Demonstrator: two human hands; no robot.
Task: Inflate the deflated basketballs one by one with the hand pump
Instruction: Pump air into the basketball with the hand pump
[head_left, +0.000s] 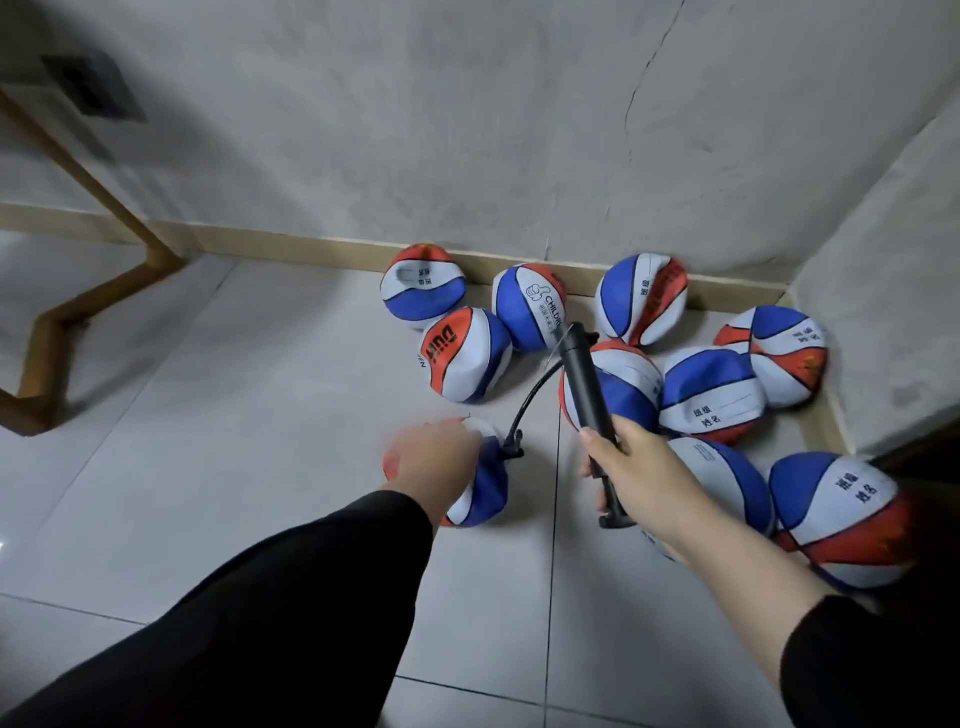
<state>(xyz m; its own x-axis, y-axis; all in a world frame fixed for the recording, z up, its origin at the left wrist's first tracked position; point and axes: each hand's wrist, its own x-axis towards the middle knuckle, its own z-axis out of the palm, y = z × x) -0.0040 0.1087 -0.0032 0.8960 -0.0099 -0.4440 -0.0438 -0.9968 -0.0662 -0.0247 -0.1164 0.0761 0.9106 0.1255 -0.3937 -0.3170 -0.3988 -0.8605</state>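
- Head view: a deflated basketball (480, 480) is seen lying on the tiled floor (260, 415), apart from the heap in the corner, with the left hand (434, 457) laid over its top. The hand is blurred, so whether its grip is spread flat or curled on the ball cannot be told.
- The hand pump (589, 395) is held by the right hand (631, 467), whose grip is wrapped round the lower barrel near the handle. The pump is tilted, its far end raised toward the heap.
- A black hose (524, 410) is seen curving from the pump's far end down to a fitting at the ball's upper right side; the needle itself is too small to make out.
- The other deflated balls (711, 389) are piled against the wall corner, several visibly caved in.
- The ball is judged light, soft and slack, likely to fold and slide on the smooth tile; it would best be steadied from above beside the valve, so the needle is not bent.
- The pump is judged stiff and light, best gripped at barrel and handle.
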